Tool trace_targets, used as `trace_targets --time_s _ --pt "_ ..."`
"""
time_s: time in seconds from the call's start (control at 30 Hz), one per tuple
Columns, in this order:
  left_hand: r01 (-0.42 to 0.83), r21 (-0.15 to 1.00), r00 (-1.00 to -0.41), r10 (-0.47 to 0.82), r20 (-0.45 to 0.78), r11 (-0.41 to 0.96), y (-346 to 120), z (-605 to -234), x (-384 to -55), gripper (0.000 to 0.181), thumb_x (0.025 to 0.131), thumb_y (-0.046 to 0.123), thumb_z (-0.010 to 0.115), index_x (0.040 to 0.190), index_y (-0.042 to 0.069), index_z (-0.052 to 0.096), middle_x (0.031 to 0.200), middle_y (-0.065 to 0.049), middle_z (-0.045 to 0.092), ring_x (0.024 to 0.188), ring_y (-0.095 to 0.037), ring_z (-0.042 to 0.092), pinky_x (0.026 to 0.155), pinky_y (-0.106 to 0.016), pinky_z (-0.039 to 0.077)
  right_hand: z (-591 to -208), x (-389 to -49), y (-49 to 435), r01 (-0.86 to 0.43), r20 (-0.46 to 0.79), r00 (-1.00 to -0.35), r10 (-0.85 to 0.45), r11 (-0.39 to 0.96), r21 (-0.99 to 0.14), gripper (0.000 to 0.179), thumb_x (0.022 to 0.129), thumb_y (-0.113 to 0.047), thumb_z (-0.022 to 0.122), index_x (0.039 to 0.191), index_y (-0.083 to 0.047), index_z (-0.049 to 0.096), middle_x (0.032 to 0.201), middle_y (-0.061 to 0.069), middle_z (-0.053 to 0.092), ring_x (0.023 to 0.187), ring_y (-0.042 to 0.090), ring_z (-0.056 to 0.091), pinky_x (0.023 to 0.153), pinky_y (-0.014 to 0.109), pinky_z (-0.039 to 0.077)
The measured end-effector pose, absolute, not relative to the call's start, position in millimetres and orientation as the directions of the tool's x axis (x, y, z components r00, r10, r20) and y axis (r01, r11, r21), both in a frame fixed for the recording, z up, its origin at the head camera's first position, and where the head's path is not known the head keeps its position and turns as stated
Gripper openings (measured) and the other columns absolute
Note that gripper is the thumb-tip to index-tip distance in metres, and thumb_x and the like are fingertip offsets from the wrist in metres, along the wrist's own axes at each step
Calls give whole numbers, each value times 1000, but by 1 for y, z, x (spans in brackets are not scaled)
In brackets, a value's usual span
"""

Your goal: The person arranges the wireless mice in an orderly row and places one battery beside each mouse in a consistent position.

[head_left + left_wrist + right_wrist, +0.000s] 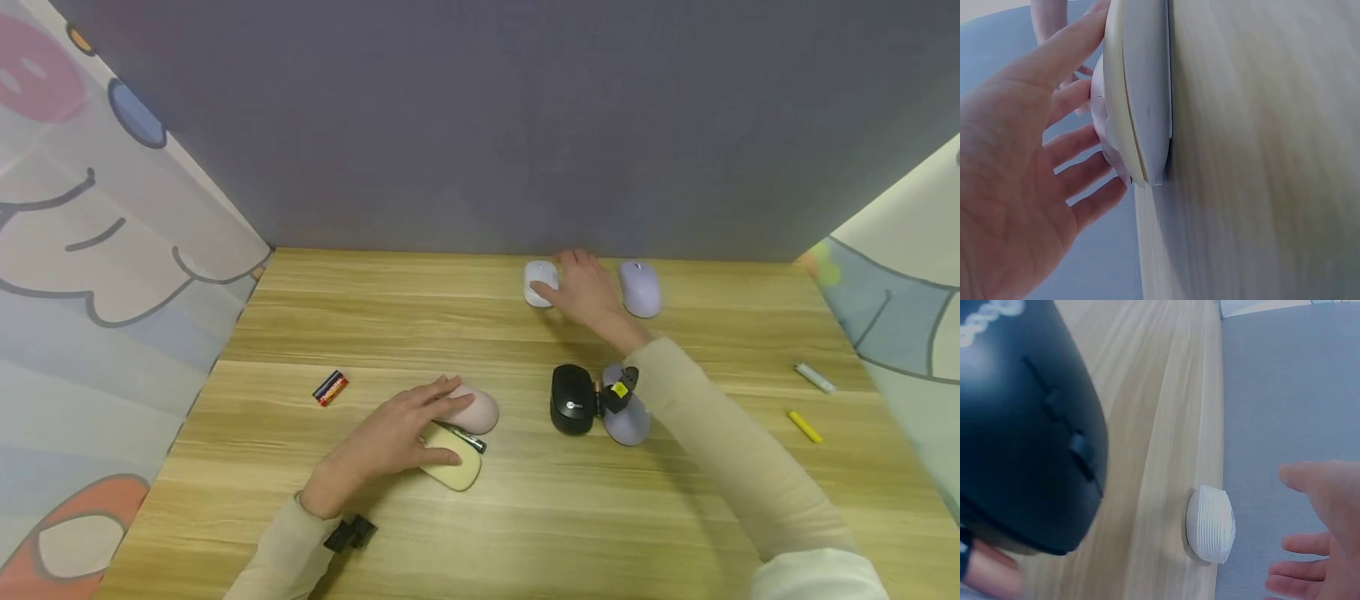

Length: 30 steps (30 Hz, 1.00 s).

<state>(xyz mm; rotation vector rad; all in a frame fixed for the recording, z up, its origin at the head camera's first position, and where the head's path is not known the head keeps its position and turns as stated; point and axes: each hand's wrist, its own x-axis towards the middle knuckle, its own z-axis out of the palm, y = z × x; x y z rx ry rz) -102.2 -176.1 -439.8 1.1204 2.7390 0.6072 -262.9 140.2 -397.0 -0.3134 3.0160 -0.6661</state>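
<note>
While the left hand [393, 433] and right hand [587, 292] spread their fingers, a small white rounded plastic mouse [540, 272] lies just left of the nearer right hand, long axis pointing forward.

A wood-grain table [390, 312] carries everything; near its far edge sit a white mouse [540, 273], ribbed along its side, and, to the right, a lavender mouse [641, 290]; nearer the middle a black mouse [572, 404] lies just beside a partly covered purple mouse [628, 423]; left of these, a pale pink mouse [482, 411] and a pale yellow mouse [460, 472] rest with a dark battery [471, 440] between them; farther left lies a red-and-black battery [330, 388], possibly a pair; toward the right edge lie a slim white cylinder [814, 377] and a slim yellow cylinder [804, 426], well apart from the mice.
</note>
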Motion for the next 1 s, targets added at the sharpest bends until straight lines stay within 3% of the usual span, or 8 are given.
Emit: trace_targets --time_s 0.3,1.0 --pt "620 434 -731 682 18 654 -177 -437 -103 80 85 51 80 153 19 52 163 -12 40 148 -33 42 117 -56 41 -400 -243 150 -188 21 -978 -205 847 -498 69 97 -46 66 142 5 54 148 28 51 139 46 44 117 58 37" --pt "608 444 -749 662 44 658 -176 -437 -107 64 93 46 74 149 19 57 160 -12 46 146 -33 46 115 -55 43 -412 -203 173 -280 90 -957 -276 797 -535 64 100 -42 66 140 7 55 141 28 56 135 46 48 115 58 38"
